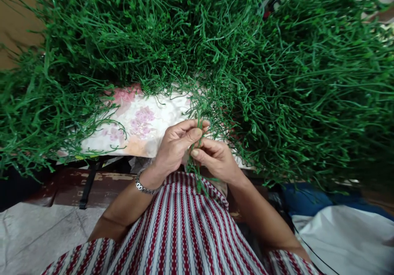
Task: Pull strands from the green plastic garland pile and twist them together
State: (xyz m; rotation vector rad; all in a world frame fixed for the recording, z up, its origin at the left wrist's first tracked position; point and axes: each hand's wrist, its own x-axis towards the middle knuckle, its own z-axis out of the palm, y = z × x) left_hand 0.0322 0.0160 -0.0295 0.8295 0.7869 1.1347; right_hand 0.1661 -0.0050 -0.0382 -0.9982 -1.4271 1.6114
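Observation:
Thin green plastic-looking stems (198, 172) hang between my two hands, just above my striped lap. My left hand (178, 143) pinches their upper part between thumb and fingers. Slightly lower and to the right, my right hand (215, 156) is closed on the same stems, its thumb close to the left thumb. The stems' lower ends dangle over the shirt. Beyond the hands lies a large heap of similar green stems (154, 37), with small branching tips. How many stems are in my fingers is hard to make out.
A white cloth with pink and purple flowers (156, 111) covers the table under the heap. More green stems (308, 94) pile up at right and spill over the table's edge. A white fabric (347, 238) lies lower right; a dark strap (88, 184) hangs at left.

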